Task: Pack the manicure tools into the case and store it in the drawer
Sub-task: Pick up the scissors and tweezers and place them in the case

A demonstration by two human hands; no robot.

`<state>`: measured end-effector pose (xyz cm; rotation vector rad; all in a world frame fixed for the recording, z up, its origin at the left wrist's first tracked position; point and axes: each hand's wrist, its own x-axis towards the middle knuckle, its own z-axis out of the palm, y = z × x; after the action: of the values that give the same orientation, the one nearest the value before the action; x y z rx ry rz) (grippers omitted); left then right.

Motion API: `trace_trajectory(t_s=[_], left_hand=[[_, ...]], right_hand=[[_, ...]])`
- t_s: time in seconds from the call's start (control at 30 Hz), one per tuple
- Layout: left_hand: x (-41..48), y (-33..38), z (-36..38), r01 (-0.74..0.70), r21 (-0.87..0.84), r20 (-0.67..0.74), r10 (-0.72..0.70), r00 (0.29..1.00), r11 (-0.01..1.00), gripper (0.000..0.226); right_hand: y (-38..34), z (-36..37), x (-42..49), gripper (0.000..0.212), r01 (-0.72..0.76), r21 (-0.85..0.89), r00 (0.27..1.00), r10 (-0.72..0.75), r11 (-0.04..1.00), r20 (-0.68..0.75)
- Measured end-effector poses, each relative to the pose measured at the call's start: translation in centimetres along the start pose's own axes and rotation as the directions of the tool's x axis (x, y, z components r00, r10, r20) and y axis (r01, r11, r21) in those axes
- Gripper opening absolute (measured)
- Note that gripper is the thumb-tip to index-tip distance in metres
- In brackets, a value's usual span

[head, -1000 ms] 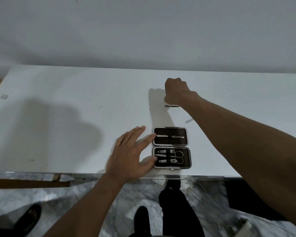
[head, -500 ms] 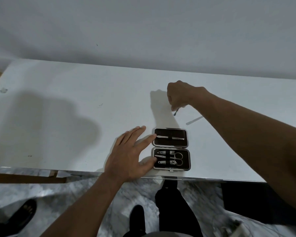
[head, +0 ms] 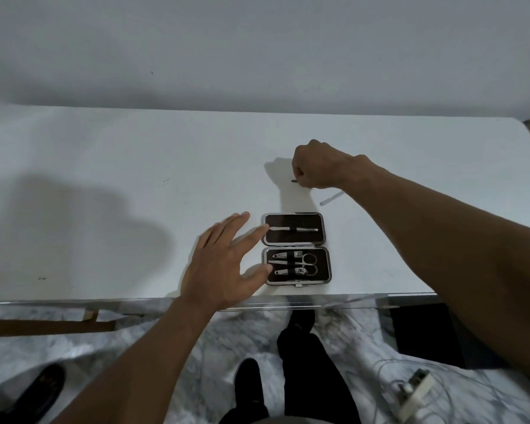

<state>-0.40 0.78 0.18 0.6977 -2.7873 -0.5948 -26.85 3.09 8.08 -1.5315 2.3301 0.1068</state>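
Observation:
The manicure case lies open near the white table's front edge, dark lining up. Its far half holds one slim tool; its near half holds scissors and two clippers under straps. My left hand lies flat beside the case's left side, index fingertip and thumb touching its rim. My right hand is curled beyond the case and pinches a small metal tool, only its dark tip showing. A pale nail file lies loose on the table, partly under my right forearm.
The white table stands against a grey wall. Below its front edge are a marble floor, my dark-clad legs and shoes, a black box at the right and a white plug with cables.
My right hand lifted the small tool off the table and has turned it, so only its tip shows now. My left hand and the case have stayed put.

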Motion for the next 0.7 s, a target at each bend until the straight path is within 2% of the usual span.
trace_trajectory(t_s=[0.07,0.2,0.3,0.6,0.7], left_hand=[[0.0,-0.1,0.1,-0.002,0.002,0.000,0.002,1.000,1.000,0.067],[0.0,-0.3,0.2,-0.009,0.006,0.005,0.009,1.000,1.000,0.068],[0.1,-0.3,0.2,-0.011,0.005,0.003,0.011,1.000,1.000,0.068],[-0.1,-0.4,0.4,-0.023,0.016,-0.012,0.023,1.000,1.000,0.067],[0.0,-0.4,0.3,-0.028,0.014,-0.019,0.028,0.999,1.000,0.066]], right_hand=[[-0.2,-0.2,0.2,0.017,-0.023,0.013,0.999,0.022,1.000,0.023],[-0.4,-0.4,0.8,0.030,-0.067,0.032,0.995,0.065,0.997,0.073],[-0.4,-0.2,0.9,0.033,-0.090,0.041,0.993,0.086,0.995,0.085],[-0.8,0.8,0.1,0.037,-0.095,-0.031,0.995,0.095,0.995,0.015],[-1.1,1.3,0.0,0.031,-0.103,-0.079,0.994,0.101,0.992,-0.032]])
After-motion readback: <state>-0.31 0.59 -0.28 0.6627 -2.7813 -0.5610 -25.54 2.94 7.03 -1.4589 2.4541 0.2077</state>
